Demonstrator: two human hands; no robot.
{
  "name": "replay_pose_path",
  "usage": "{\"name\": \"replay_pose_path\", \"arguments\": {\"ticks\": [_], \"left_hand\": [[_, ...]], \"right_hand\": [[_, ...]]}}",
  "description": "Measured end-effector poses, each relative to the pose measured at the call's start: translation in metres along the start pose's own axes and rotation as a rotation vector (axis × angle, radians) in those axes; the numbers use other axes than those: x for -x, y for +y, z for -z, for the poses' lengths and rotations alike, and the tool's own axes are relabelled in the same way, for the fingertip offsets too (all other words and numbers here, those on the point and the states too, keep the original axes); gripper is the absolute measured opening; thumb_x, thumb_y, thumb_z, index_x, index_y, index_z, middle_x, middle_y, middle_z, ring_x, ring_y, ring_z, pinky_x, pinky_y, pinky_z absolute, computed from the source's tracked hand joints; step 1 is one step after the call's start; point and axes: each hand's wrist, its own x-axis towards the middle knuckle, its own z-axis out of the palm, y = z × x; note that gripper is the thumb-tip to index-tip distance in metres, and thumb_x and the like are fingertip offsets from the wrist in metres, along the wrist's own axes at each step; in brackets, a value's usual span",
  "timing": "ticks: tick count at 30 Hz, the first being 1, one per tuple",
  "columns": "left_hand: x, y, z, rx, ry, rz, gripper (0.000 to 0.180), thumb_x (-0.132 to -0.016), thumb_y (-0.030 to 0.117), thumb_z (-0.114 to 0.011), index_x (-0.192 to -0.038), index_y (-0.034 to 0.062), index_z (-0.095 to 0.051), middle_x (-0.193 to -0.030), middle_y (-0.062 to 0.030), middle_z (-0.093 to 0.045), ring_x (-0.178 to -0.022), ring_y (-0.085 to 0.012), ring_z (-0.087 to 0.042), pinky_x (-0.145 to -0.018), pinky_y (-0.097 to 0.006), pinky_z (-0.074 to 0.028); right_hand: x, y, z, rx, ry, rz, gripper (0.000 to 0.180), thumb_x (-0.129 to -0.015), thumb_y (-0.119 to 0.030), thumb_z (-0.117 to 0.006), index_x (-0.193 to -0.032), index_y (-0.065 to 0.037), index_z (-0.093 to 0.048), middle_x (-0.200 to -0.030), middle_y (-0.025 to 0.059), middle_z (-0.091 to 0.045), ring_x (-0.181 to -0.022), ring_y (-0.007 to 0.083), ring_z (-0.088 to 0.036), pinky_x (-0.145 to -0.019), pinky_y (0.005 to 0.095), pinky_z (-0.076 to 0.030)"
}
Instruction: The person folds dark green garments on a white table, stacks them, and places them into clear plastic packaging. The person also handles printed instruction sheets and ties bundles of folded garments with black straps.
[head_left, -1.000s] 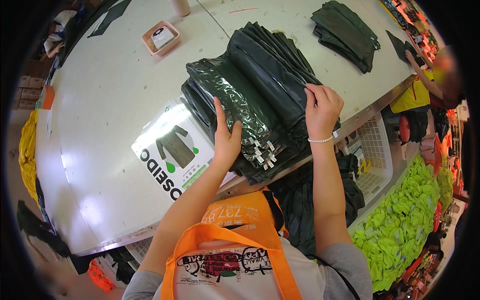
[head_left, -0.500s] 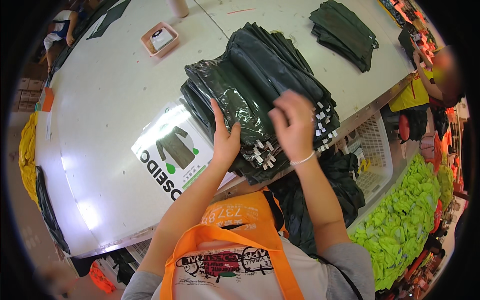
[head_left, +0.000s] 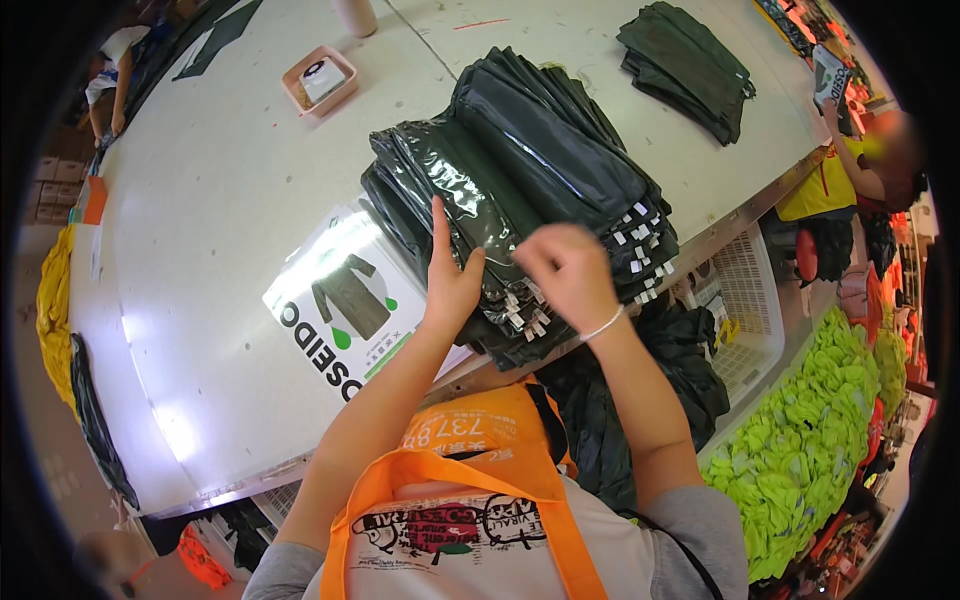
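Observation:
Two side-by-side stacks of folded dark green garments lie before me at the table edge. My left hand (head_left: 455, 285) rests on the left side of the nearer stack (head_left: 465, 200), its thumb and fingers apart. The top garment there is glossy. My right hand (head_left: 575, 275), slightly blurred, is over that stack's right side near its white tags (head_left: 522, 310). Its fingers are curled in, and whatever they hold is hidden. The farther stack (head_left: 545, 130) has more white tags (head_left: 640, 245) along its near end. Left of the stacks lie printed white packaging sheets (head_left: 330, 310) with a garment picture.
A pink tray (head_left: 345, 92) stands on the white table (head_left: 220, 230). More folded dark garments (head_left: 690, 70) lie at the far right. Beside the table are a white plastic basket (head_left: 750, 310) and a lime-green garment pile (head_left: 800, 450). Another person (head_left: 870, 170) works at right.
My right hand has moved left, from the farther stack to the glossy one, its fingers more curled. My left hand has barely moved. The person at right now holds up a printed sheet.

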Motion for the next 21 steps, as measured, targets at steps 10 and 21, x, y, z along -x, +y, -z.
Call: {"name": "replay_pose_path", "arguments": {"ticks": [10,21], "left_hand": [[0.000,0.002,-0.004,0.213,0.008,0.166,0.083,-0.086,0.002,-0.059,-0.152,0.0119,-0.009,-0.141,-0.0173,-0.041,-0.121,-0.0207,-0.047,-0.100,-0.028,-0.038],[-0.001,-0.011,-0.003,0.096,0.047,0.114,0.090,-0.080,-0.005,-0.057,-0.152,0.0124,-0.007,-0.142,-0.0217,-0.041,-0.123,-0.0252,-0.049,-0.102,-0.029,-0.037]], "right_hand": [[-0.020,0.005,0.021,0.232,0.422,0.161,0.019,-0.069,0.001,-0.067,-0.084,-0.010,-0.064,-0.085,0.0059,-0.060,-0.083,0.0288,-0.058,-0.075,0.0384,-0.045],[-0.027,0.016,0.032,0.472,0.524,0.063,0.028,-0.073,-0.014,-0.075,-0.099,-0.009,-0.065,-0.101,0.0067,-0.061,-0.099,0.0291,-0.054,-0.088,0.0424,-0.040]]}}
